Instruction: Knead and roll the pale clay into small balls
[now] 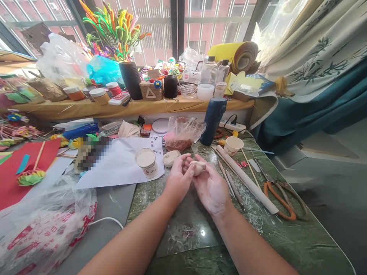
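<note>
Held up over the table, between both hands: a small pale clay piece. Left hand: thumb and bent fingers closed narrowly on the clay piece. Right hand: palm turned up, fingers curled around the same piece from the other side. Just beyond the left hand, a larger pale lump. On the paper, a cup with pale matter filling it nearly to the rim. Behind the lump, a clear bag containing reddish-brown material. Right of the bag, an upright blue bottle, contents hidden. Farther right, a second cup, contents unclear, near a long rod and scissors. On the ledge, lidded jars and a dark vase holding colorful fuzzy stems.
</note>
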Demonstrator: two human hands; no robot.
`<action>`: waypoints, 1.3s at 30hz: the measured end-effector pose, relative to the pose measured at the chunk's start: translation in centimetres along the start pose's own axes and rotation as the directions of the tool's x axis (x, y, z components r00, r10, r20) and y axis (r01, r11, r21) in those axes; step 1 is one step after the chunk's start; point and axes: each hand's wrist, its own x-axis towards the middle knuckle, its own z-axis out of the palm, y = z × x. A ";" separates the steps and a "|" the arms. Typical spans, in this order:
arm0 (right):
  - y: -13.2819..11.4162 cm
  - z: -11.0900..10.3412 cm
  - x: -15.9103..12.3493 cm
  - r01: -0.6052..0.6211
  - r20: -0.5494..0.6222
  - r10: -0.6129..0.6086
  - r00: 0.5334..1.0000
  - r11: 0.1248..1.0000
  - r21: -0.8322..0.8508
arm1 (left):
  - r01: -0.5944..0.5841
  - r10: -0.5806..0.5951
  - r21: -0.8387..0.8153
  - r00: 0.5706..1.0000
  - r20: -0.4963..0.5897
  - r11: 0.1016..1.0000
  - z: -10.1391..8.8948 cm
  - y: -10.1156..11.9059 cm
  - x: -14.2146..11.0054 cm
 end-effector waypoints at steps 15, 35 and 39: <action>-1.2 -0.9 1.1 -0.258 -0.033 0.261 0.965 0.963 0.077 | -0.083 0.075 0.009 0.937 0.342 0.997 -1.4 1.0 -0.2; -0.7 -0.1 -0.2 -0.058 -0.055 0.045 0.997 0.962 -0.266 | 0.263 -0.149 -0.157 0.845 0.513 0.952 -1.9 1.2 0.6; -0.2 -0.5 -0.1 -0.041 -0.093 0.016 0.996 0.963 -0.265 | 0.248 -0.174 -0.092 0.855 0.488 0.964 -1.5 1.8 0.5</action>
